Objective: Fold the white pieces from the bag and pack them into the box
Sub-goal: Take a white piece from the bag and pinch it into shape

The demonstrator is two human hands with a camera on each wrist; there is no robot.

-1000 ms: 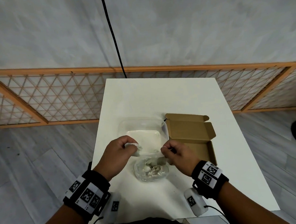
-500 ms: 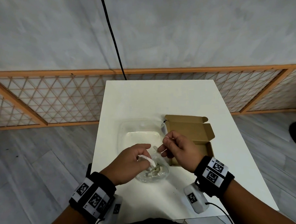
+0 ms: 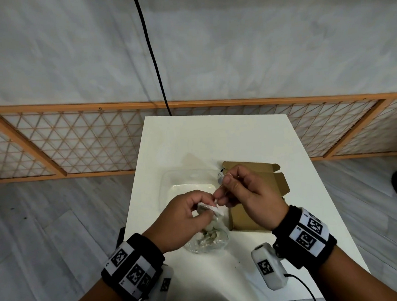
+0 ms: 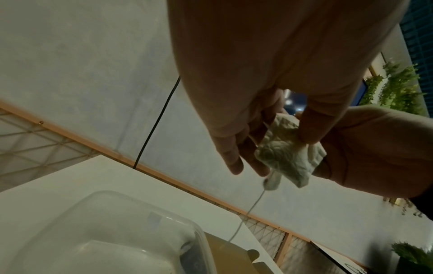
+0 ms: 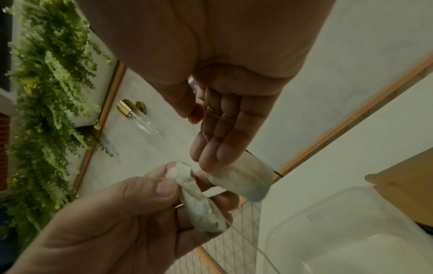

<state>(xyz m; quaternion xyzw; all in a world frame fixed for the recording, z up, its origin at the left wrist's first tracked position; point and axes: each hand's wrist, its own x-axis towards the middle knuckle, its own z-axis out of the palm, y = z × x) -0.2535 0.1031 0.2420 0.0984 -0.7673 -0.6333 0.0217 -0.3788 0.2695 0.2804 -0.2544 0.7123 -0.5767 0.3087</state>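
Left hand [image 3: 187, 214] pinches a crumpled white fabric piece [image 4: 289, 153]; right hand [image 3: 245, 191] pinches its thin white thread [image 4: 246, 215]. Advise keeping thread taut, folding squarely above the open brown cardboard box [image 3: 261, 188].

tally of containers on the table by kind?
Cardboard box: 1, lid open
Clear plastic tub: 1
Clear plastic bag: 1, with white pieces inside
Total: 3

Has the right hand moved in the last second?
Yes. The right hand rose away from the bag, and now lies across the cardboard box.
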